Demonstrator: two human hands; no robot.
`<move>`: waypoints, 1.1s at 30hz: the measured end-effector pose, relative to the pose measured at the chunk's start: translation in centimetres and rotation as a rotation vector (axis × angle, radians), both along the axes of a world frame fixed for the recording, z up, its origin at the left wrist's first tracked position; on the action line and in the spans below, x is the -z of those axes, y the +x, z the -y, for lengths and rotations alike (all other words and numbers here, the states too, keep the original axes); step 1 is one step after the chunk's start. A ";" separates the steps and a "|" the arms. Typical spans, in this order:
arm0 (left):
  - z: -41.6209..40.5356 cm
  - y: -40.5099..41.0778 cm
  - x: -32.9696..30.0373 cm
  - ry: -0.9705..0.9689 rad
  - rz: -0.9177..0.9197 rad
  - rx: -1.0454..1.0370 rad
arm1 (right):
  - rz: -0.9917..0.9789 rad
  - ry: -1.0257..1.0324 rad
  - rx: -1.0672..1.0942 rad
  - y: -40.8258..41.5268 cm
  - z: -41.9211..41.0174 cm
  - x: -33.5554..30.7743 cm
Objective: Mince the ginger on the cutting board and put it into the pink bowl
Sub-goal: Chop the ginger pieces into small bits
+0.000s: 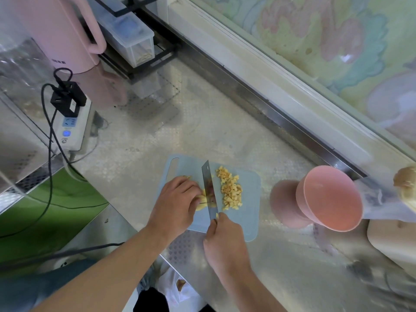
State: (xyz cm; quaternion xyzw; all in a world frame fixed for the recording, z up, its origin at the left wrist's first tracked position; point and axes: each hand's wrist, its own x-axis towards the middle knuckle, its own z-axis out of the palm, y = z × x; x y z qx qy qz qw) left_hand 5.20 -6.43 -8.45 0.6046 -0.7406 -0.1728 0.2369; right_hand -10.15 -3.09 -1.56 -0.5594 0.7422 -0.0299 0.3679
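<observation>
Both forearms enter from the bottom of the frame. Left hand [177, 199], fingers curled, grip pressing down on the uncut ginger [202, 202] at the cutting board's [249, 212] centre-left. Right hand [225, 242], grip clenched around the knife [210, 190] handle; blade stands on edge just right of the left fingertips. Minced ginger [230, 190] lies in a loose pile right of the blade. Pink bowl [328, 197] sits on the counter [202, 131] at centre right, beside the board, apart from it. Pink kettle [56, 32] and power strip [72, 127] occupy the upper left.
</observation>
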 end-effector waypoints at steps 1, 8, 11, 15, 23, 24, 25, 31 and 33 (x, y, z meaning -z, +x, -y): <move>0.0 0.0 0.0 -0.002 0.000 0.001 | -0.012 -0.001 -0.011 0.0 0.0 0.0; 0.0 0.0 -0.2 0.004 0.008 0.006 | -0.062 0.011 -0.059 0.0 0.5 -0.6; -0.1 0.1 -0.1 0.007 0.015 0.004 | -0.112 0.043 -0.096 0.1 1.0 -0.6; 0.0 0.1 -0.1 0.000 0.025 0.009 | -0.166 0.092 -0.145 0.3 1.4 -0.2; -0.5 0.2 -0.3 0.001 0.053 0.032 | 0.018 -0.026 0.033 0.0 0.3 0.7; -0.6 0.2 -0.3 0.008 0.037 0.032 | 0.024 -0.035 0.042 -0.2 0.2 0.5; -0.6 0.3 -0.4 0.014 0.016 0.031 | 0.021 -0.041 0.035 -0.3 0.2 0.4; -0.8 0.7 -1.1 0.012 -0.064 0.050 | 0.001 -0.016 -0.019 0.0 -0.5 -0.5; -1.0 0.8 -0.9 -0.004 -0.047 0.049 | -0.011 -0.005 -0.028 0.1 -0.5 -0.4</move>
